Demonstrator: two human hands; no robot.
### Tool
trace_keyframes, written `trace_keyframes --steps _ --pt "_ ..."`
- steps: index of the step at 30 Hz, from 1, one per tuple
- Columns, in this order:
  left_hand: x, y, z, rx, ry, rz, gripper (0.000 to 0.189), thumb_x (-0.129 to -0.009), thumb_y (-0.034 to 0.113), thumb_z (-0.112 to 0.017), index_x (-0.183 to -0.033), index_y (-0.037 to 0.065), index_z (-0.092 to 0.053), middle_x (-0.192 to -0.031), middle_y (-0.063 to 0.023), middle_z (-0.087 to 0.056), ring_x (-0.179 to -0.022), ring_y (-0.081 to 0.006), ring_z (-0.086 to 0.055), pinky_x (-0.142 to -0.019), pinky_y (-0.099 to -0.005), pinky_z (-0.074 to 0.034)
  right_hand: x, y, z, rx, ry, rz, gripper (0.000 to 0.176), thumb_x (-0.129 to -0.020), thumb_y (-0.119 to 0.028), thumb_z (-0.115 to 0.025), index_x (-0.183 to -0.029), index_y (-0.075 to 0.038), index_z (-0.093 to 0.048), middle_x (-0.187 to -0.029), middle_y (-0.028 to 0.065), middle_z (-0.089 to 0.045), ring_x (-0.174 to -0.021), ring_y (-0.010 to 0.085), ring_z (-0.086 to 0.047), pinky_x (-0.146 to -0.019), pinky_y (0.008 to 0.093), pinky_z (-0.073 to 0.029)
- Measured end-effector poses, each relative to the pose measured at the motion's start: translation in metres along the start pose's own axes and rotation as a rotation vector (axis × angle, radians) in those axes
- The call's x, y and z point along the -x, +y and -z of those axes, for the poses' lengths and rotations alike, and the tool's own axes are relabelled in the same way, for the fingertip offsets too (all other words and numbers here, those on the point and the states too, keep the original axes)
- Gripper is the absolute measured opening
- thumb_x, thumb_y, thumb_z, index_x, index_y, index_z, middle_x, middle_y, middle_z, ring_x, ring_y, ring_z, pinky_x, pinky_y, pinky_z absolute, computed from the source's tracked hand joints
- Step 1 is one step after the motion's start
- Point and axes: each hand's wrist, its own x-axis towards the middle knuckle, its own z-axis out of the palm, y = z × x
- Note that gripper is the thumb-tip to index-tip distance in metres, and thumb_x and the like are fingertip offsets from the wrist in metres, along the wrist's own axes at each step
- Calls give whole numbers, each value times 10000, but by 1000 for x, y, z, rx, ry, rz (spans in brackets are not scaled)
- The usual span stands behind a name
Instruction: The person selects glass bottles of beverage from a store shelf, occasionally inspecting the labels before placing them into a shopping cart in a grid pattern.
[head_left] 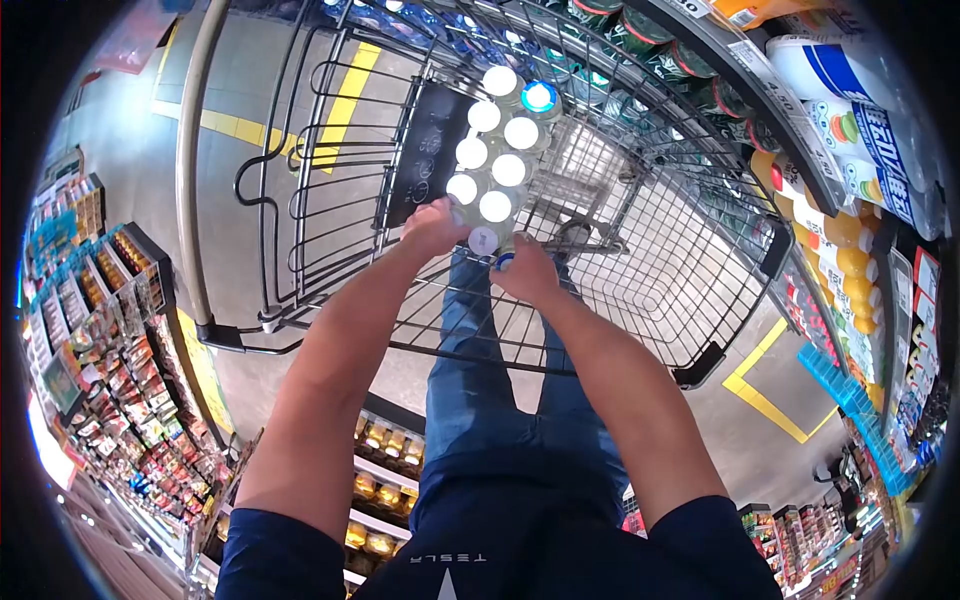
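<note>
A shopping cart (480, 352) of dark wire stands in front of me. Inside it, several bottles with white caps (508, 170) stand upright in two close rows, and one at the far end has a blue-ringed cap (540, 96). My left hand (435, 228) is closed against the near left side of the group, its fingers curled at a white-capped bottle (484, 241). At the near right corner my right hand (526, 271) wraps round a bottle with a blue cap (504, 262). The bottle bodies are mostly hidden beneath caps and hands.
Close by on the right, a shelf holds orange-drink bottles (850, 235), white-and-blue packs (835, 75) and dark green bottles (655, 30). Snack shelves (120, 350) stand at left. The cart's handle bar (190, 150) runs along its left end. Yellow lines (770, 395) mark the floor.
</note>
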Motion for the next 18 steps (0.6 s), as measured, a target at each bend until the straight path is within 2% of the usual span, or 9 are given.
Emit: trace_keyframes --steps 4,7,9,10,12,13,16,17,18 --pt "12 1 2 8 20 52 757 -771 505 -703 -1357 88 -470 -1294 -193 -569 -1224 -308 -548 -1015 -399 -452 0 -4 4 -9 -15 -22 803 -682 -396 -769 -1324 -7 -484 -1273 262 -508 -1090 398 -620 -910 440 -534" --pt "16 0 -1 77 23 -14 775 -773 503 -700 -1391 105 -453 -1257 -228 -586 -1162 -373 -583 -1003 -455 -453 -1 -5 6 21 -44 -27 835 -683 -418 -774 -1347 -18 -461 -1282 252 -506 -1088 391 -625 -903 445 -537" --pt "27 1 1 19 128 26 805 -802 531 -678 -1363 4 -441 -1139 -277 -625 -1121 -403 -603 -960 -476 -480 4 -5 11 -7 -43 -42 858 -685 -427 -781 -1362 -21 -443 -1284 249 -505 -1086 389 -627 -897 447 -540" --pt "34 0 6 13 128 26 805 -802 531 -678 -1363 4 -441 -1139 -277 -625 -1121 -403 -603 -960 -476 -480 8 -8 15 -29 -44 -53 881 -687 -436 -787 -1376 -24 -426 -1286 246 -503 -1085 388 -629 -891 449 -543" --pt "48 -1 21 -258 1 -58 816 -869 554 -561 -1386 -46 -365 -1217 -223 -616 -1130 -374 -610 -941 -437 -500 14 -10 17 -38 3 -39 886 -694 -439 -790 -1384 -28 -414 -1288 244 -502 -1086 385 -629 -886 452 -545" --pt "59 4 28 -334 -4 -125 822 -892 558 -535 -1349 -108 -386 -1172 -247 -633 -1095 -383 -631 -921 -447 -512 16 -11 16 -40 44 -26 891 -702 -441 -792 -1392 -33 -403 -1290 242 -500 -1088 382 -630 -880 454 -548" --pt "53 15 13 -13 -308 -97 786 -862 633 -552 -1138 -101 -603 -1093 -265 -660 -1077 -333 -651 -894 -424 -515 18 -10 14 -9 61 -8 849 -722 -431 -785 -1378 -31 -421 -1304 245 -490 -1088 374 -633 -867 448 -554" --pt "44 20 2 -14 -302 -102 786 -862 633 -552 -1138 -101 -603 -1093 -265 -660 -1077 -333 -651 -894 -424 -515 17 -11 14 -7 68 -7 849 -722 -431 -785 -1378 -31 -421 -1304 245 -490 -1088 374 -633 -867 448 -554" --pt "29 20 -19 165 -279 -85 764 -803 655 -617 -1028 -76 -627 -930 -225 -668 -960 -314 -676 -783 -432 -519 17 -12 14 16 53 2 803 -731 -412 -782 -1349 -28 -444 -1282 243 -508 -1073 373 -639 -860 446 -556"
